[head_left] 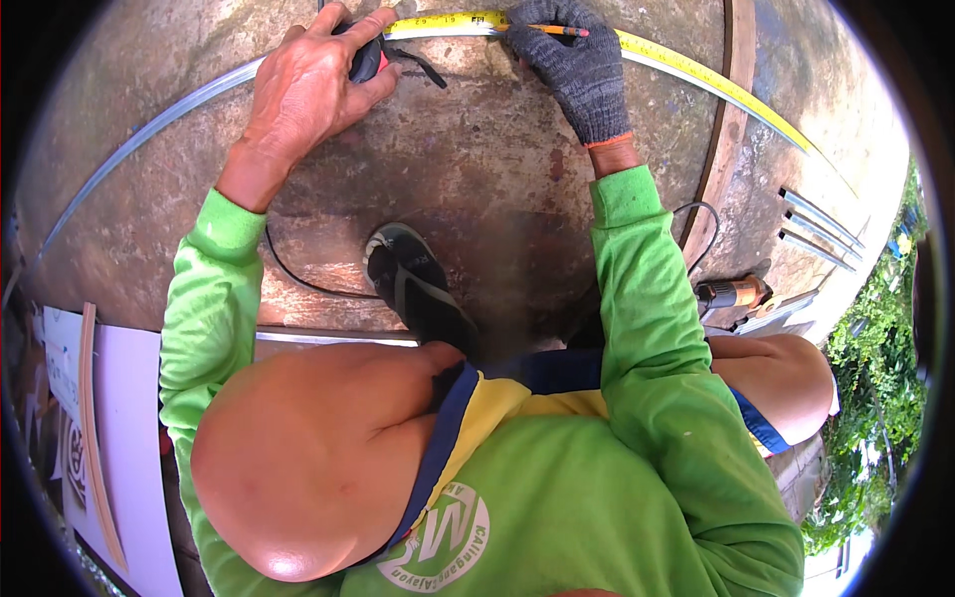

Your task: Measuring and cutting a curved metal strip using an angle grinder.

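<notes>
At the top of the view my bare left hand (298, 95) is closed around a black and red tape measure (366, 62); a black wrist strap (423, 66) hangs from it. The yellow tape blade (686, 66) runs out to the right along a long thin metal bar (164, 121) lying on the floor. My right hand (579, 80), in a grey knit glove with an orange cuff, pinches an orange pencil (559, 31) over the blade and bar. Its point faces left, partly hidden by the fingers.
At right, an orange and black power tool (734, 293) lies near several short metal pieces (816, 231). A wooden strip (724, 149) crosses beneath the bar. A black cable (313, 287) runs past my shoe (413, 269). White panels (129, 398) stand at lower left.
</notes>
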`<state>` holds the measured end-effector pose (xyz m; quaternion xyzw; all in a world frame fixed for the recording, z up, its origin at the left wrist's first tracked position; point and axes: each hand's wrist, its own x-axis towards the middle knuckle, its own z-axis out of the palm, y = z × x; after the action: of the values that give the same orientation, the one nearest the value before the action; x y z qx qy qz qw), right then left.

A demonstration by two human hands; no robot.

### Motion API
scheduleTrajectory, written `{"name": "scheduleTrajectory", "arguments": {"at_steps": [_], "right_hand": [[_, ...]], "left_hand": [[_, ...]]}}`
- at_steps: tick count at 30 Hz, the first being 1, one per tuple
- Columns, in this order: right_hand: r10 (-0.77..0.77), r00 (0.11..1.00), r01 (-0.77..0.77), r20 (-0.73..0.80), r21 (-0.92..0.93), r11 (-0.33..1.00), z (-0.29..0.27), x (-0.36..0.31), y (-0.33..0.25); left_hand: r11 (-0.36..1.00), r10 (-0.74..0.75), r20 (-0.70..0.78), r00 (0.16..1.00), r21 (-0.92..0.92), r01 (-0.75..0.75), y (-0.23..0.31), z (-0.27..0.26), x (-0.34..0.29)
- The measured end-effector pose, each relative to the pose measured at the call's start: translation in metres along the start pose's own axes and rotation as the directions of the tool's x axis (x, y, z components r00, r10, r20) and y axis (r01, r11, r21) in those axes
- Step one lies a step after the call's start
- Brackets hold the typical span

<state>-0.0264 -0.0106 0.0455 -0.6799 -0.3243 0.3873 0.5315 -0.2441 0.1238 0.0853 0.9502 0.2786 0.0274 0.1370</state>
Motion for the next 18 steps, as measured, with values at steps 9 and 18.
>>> {"name": "scheduleTrajectory", "arguments": {"at_steps": [9, 18], "right_hand": [[-0.197, 0.980, 0.201, 0.037, -0.142, 0.969, 0.0018, -0.0001, 0.0030], [-0.192, 0.981, 0.192, 0.020, -0.228, 0.955, 0.0088, -0.0024, -0.0007]], "left_hand": [[1.000, -0.004, 0.014, 1.000, 0.021, 0.003, 0.0011, -0.0002, 0.0011], [0.999, -0.013, 0.029, 0.999, 0.030, 0.013, 0.0016, 0.0008, 0.0003]]}}
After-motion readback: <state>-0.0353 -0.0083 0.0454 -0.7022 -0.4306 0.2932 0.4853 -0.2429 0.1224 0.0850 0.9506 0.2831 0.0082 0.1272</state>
